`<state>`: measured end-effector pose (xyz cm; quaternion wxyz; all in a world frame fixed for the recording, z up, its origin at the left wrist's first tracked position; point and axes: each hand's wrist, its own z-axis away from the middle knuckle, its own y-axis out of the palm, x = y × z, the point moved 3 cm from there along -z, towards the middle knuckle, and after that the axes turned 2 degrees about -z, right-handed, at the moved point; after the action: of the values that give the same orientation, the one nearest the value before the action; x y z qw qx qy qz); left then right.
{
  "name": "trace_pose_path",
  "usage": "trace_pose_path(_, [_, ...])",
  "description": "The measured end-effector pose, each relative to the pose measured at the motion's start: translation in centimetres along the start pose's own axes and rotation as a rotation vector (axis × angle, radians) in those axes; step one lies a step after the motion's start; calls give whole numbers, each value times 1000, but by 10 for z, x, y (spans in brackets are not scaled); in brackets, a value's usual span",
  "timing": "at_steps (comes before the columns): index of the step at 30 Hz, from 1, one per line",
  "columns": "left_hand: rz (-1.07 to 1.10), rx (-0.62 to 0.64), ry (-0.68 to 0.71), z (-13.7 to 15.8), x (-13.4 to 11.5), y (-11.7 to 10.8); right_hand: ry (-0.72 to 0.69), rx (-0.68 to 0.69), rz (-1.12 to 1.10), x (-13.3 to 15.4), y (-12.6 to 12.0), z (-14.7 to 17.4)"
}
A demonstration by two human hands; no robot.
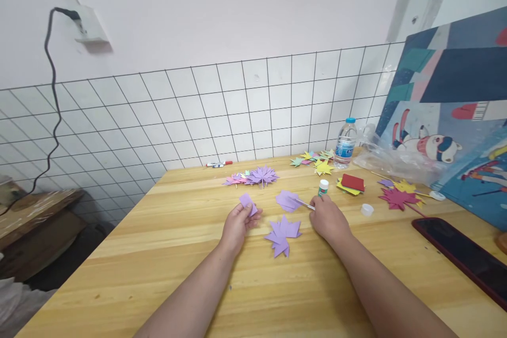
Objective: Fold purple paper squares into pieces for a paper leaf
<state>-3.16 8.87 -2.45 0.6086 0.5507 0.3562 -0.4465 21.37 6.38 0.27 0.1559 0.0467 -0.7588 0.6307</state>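
Observation:
My left hand pinches a small folded piece of purple paper between thumb and fingers, above the table. My right hand is closed on a slim silvery pointed tool; its exact kind is too small to tell. The tool's tip reaches over loose purple paper pieces. Between my hands, nearer to me, lies a spiky purple paper leaf built of overlapping points. Just behind my right hand stands a white-capped glue stick, its lower part hidden.
Finished paper leaves lie farther back, with a marker behind them. To the right are red and yellow paper squares, a round white cap, a magenta leaf, a water bottle, a plastic bag and a phone.

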Motion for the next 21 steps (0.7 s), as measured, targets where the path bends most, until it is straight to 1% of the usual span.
trace_pose_path(2, [114, -31, -66, -3, -1, -3, -61, -65, -103, 9, -3, 4])
trace_pose_path(4, [173, -47, -107, -6, -2, -6, -114, -20, -215, 19, -3, 9])
trace_pose_path(5, [189, -51, -121, -7, -3, -8, -149, 24, -252, 24, -2, 13])
trace_pose_path(6, [200, -53, -129, -8, -3, -9, -186, 35, -271, 30, -1, 17])
trace_pose_path(7, [212, -55, -137, -9, -4, -9, -254, 22, -285, 36, -1, 21])
trace_pose_path(9, [231, -57, -146, -10, -4, -10, -455, 14, -299, 48, 1, 29])
trace_pose_path(11, [239, -54, -145, -10, -4, -10, -578, 6, -265, 56, 4, 34])
trace_pose_path(12, [241, -52, -144, -10, -3, -10, -602, -1, -249, 58, 5, 36])
trace_pose_path(14, [240, -49, -141, -10, -3, -9, -607, -17, -227, 60, 7, 36])
trace_pose_path(21, [213, -43, -129, -9, -2, -7, -536, -12, -135, 54, 6, 33])
